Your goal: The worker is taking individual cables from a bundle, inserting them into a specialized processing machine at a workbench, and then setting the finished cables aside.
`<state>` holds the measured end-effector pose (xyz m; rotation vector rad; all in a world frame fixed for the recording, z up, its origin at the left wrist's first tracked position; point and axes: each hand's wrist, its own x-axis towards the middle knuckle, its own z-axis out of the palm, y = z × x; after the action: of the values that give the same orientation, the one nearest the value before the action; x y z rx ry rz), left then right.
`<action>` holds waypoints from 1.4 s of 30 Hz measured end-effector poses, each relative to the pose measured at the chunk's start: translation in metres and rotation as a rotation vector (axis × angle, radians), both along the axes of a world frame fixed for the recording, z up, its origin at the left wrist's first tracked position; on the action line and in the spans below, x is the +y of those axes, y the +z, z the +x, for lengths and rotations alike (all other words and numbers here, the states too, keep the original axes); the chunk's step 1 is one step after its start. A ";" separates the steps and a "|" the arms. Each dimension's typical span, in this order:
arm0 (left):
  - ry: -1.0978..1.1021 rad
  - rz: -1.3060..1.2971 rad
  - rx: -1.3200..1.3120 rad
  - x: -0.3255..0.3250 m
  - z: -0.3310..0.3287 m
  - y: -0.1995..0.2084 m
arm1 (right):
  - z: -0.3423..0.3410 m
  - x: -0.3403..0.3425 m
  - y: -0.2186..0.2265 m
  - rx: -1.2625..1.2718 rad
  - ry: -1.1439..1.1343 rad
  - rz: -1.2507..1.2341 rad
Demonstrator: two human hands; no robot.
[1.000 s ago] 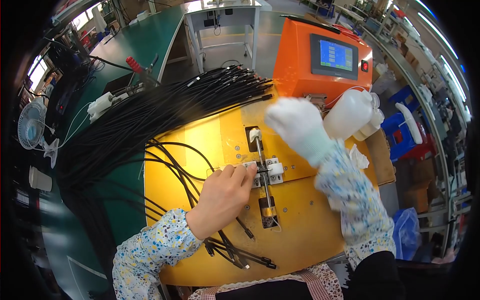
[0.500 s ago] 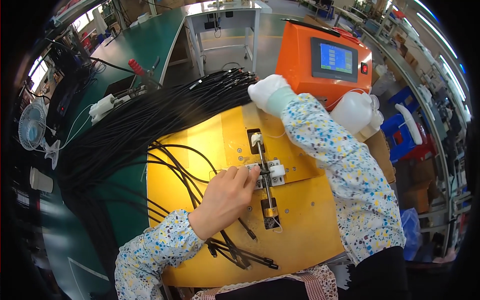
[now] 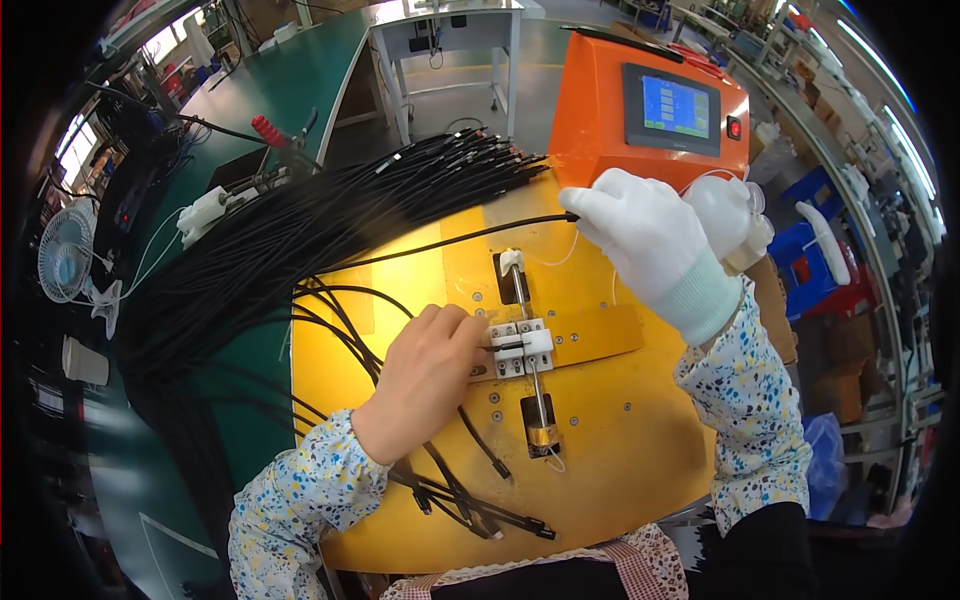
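Note:
My bare left hand point(image 3: 425, 375) is closed beside the white clamp block point(image 3: 537, 343) at the middle of the yellow work plate point(image 3: 620, 470). Its fingertips pinch a thin black cable whose end runs into the block. Metal rods point(image 3: 541, 390) lie in slots on the near and far sides of the block. At the far right of the plate, my white-gloved right hand point(image 3: 640, 235) pinches the tip of another black cable point(image 3: 450, 240). That cable stretches back left over the plate to the large bundle of black cables point(image 3: 330, 205).
Several loose black cables point(image 3: 480, 515) lie on the plate's near left. Behind the right hand stands an orange machine point(image 3: 590, 110) with a screen, next to a white plastic bottle point(image 3: 715, 210). A small fan point(image 3: 68, 250) and a toggle clamp with a red handle point(image 3: 268, 130) stand to the left.
My right hand has moved right and nearer from the bundle, drawing out one cable. My left hand has shifted slightly left, and the white block now sits closer over the middle of the fixture.

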<state>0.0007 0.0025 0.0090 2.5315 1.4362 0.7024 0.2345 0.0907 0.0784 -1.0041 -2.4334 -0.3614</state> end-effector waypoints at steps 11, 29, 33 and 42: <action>-0.194 -0.166 -0.046 -0.028 -0.002 0.086 | -0.014 -0.050 -0.045 0.490 0.318 -0.582; -0.029 -0.063 -0.265 -0.010 0.016 -0.002 | -0.006 -0.054 -0.066 0.477 0.162 -0.687; -0.109 0.138 0.032 -0.012 0.014 -0.003 | -0.003 -0.051 -0.062 0.396 0.176 -0.606; -0.180 0.298 0.308 -0.010 0.012 -0.002 | -0.072 0.061 -0.033 -0.414 -0.212 -0.291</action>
<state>0.0131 -0.0075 0.0071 3.0664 1.2363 0.5495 0.1624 0.1517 0.0452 -1.4419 -2.8123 -0.3161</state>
